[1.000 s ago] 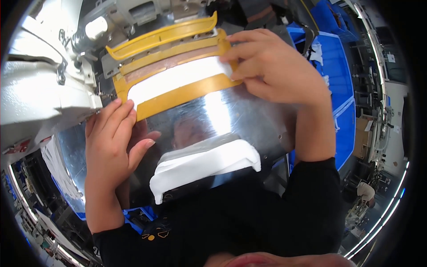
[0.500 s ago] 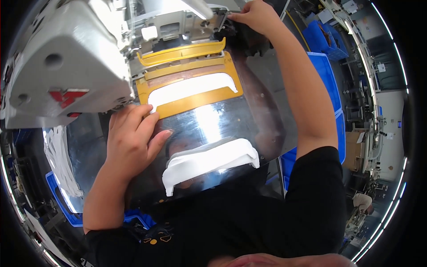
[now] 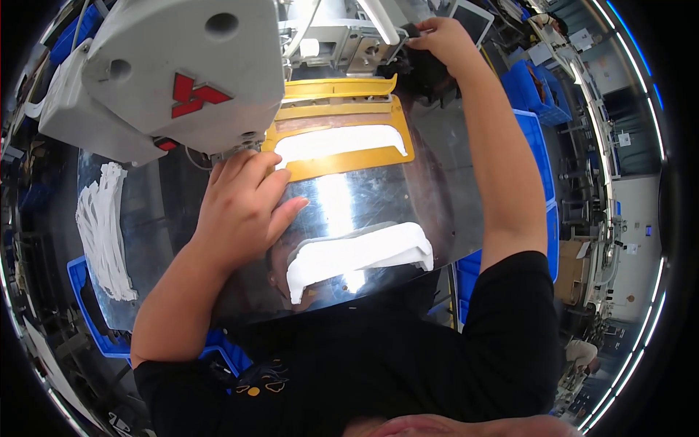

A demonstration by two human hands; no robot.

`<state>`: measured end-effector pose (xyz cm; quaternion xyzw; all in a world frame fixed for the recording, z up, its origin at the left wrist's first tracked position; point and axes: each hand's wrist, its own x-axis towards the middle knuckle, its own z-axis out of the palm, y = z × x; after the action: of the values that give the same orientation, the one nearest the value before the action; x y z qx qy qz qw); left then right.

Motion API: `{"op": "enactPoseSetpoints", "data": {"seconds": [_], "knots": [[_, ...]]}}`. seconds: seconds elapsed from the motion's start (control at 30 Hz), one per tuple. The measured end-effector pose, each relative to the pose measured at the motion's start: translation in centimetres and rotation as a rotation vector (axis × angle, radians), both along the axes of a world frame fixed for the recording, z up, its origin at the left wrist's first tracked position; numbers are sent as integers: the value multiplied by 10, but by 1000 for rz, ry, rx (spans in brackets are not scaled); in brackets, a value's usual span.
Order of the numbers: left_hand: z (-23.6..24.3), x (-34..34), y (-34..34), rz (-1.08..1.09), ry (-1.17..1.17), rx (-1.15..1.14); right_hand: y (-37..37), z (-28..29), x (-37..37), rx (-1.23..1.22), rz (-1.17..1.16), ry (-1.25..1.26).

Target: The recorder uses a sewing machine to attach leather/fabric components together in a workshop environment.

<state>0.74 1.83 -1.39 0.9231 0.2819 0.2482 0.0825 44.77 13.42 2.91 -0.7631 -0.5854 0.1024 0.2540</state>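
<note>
My left hand (image 3: 255,200), thumb spread, rests its fingertips at the left lower corner of a yellow template (image 3: 342,162) under the white machine head (image 3: 189,51). A white curved fabric piece (image 3: 338,138) lies in the template; a raised yellow bar (image 3: 338,88) runs behind it. My right hand (image 3: 444,44) reaches to the machine's upper right, fingers closed at a small dark part whose shape I cannot make out. A stack of white cut pieces (image 3: 357,251) lies on the shiny metal plate (image 3: 335,204) near my body.
At the left, a bundle of white strips (image 3: 102,229) lies on the plate beside a blue tray (image 3: 84,280). Blue bins (image 3: 539,87) stand at the right, with a cardboard box (image 3: 571,262). A screen (image 3: 470,22) is at the back. A co-worker (image 3: 579,364) sits at the far lower right.
My right hand has left the template's right end and moved up to the machine's upper right. My left hand stays at the template, which now appears slightly farther right and higher in view.
</note>
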Motion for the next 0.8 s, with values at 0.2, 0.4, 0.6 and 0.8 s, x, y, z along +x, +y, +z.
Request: {"op": "enactPoseSetpoints", "data": {"seconds": [0.2,0.4,0.6,0.8], "knots": [[-2,1,-4,15,26,-1,-69,52,-17,88,187,161],[4,4,-13,-40,121,36,-132,61,-82,83,617,225],[7,3,-27,-119,116,30,-94,13,-158,-122,971,119],[3,4,-23,-2,119,49,-78,-8,-167,-338,763,-4]]}}
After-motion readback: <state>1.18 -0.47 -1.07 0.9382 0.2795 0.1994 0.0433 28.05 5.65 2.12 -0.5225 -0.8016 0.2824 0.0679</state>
